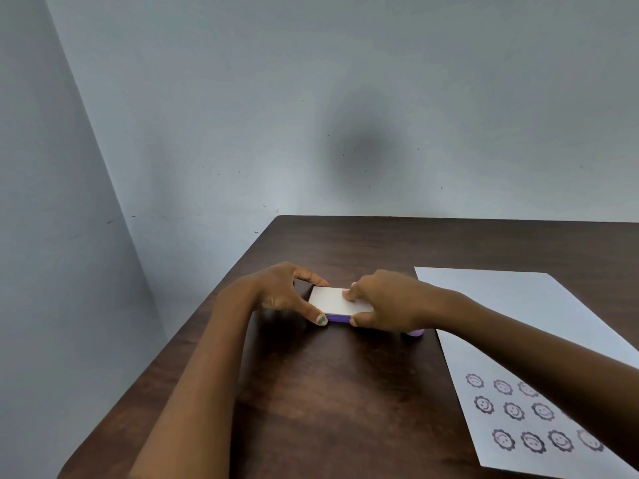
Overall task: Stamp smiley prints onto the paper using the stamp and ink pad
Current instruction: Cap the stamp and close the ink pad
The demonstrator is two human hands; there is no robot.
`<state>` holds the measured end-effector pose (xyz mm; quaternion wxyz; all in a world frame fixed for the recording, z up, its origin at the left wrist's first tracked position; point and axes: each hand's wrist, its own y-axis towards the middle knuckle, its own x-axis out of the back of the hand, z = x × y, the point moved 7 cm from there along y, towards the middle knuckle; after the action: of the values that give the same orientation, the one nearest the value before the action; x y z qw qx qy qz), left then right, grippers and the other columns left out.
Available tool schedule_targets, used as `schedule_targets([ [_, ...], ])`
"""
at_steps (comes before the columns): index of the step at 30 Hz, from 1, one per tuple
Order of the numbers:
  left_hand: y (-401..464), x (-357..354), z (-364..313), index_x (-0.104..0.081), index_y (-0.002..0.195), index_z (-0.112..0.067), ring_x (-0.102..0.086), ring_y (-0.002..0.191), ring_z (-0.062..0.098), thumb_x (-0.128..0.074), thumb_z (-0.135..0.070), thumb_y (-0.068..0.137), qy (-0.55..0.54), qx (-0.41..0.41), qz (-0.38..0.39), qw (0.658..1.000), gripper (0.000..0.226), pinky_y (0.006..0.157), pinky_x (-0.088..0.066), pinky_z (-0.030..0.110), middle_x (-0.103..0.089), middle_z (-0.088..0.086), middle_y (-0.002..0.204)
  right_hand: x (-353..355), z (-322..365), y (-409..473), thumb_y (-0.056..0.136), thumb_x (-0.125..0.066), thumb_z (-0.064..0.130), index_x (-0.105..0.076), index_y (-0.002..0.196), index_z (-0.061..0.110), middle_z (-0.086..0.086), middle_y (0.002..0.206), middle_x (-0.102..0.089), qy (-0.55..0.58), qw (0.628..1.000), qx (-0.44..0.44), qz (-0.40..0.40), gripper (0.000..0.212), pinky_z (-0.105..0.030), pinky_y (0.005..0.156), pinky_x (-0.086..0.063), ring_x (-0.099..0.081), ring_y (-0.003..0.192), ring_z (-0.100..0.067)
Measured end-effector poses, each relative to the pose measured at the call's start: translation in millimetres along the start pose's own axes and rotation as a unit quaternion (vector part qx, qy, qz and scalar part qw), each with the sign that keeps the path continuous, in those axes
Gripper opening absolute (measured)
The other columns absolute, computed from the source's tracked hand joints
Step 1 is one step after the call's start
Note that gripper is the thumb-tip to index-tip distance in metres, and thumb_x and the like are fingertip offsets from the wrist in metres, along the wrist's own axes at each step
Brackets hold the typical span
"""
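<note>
Both hands grip one closed ink pad (337, 302) on the tabletop (311, 392): left hand (287, 292), right hand (383, 300). Right of it, one paper (511, 323) shows ten smiley prints (514, 410); one purple stamp (415, 332) peeks beside.

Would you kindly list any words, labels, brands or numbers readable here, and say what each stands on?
No readable text anywhere.
Ink pad: its white lid is blank.
Paper: only smiley prints, no letters or numbers.
Purple stamp: mostly hidden behind the right hand; no label shows.
</note>
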<state>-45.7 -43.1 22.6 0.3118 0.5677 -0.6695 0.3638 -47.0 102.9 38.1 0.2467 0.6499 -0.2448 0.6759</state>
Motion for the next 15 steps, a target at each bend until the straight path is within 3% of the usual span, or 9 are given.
schedule_targets([
  [3, 4, -3, -4, -0.051, 0.131, -0.036, -0.042, 0.121, 0.014, -0.081, -0.046, 0.064, 0.012, -0.005, -0.019, 1.0, 0.074, 0.091, -0.03, 0.023, -0.049, -0.006, 0.139, -3, -1, 2, 0.091, -0.05, 0.035, -0.047, 0.128, 0.009, -0.016, 0.13, -0.054, -0.062, 0.998, -0.011, 0.012, 0.046, -0.041, 0.09, -0.048, -0.056, 0.107, -0.032],
  [9, 4, -9, -7, -0.044, 0.137, -0.033, -0.034, 0.133, 0.012, -0.078, -0.043, 0.069, 0.0, -0.016, -0.02, 1.0, 0.077, 0.097, -0.023, 0.02, -0.041, -0.008, 0.147, 8, -8, 9, 0.085, -0.062, 0.031, -0.055, 0.121, 0.006, -0.016, 0.113, -0.061, -0.021, 1.0, -0.011, 0.008, 0.045, -0.03, 0.07, -0.04, -0.057, 0.097, -0.029],
  [15, 5, -18, -12, -0.044, 0.134, -0.039, -0.033, 0.133, 0.011, -0.077, -0.045, 0.07, -0.042, -0.022, -0.006, 0.999, 0.072, 0.102, -0.027, 0.024, -0.039, -0.013, 0.146, 16, -18, 22, 0.069, -0.078, 0.036, -0.062, 0.116, 0.01, -0.008, 0.113, -0.066, 0.046, 0.998, 0.037, 0.004, 0.055, -0.02, 0.059, -0.034, -0.054, 0.085, -0.017],
])
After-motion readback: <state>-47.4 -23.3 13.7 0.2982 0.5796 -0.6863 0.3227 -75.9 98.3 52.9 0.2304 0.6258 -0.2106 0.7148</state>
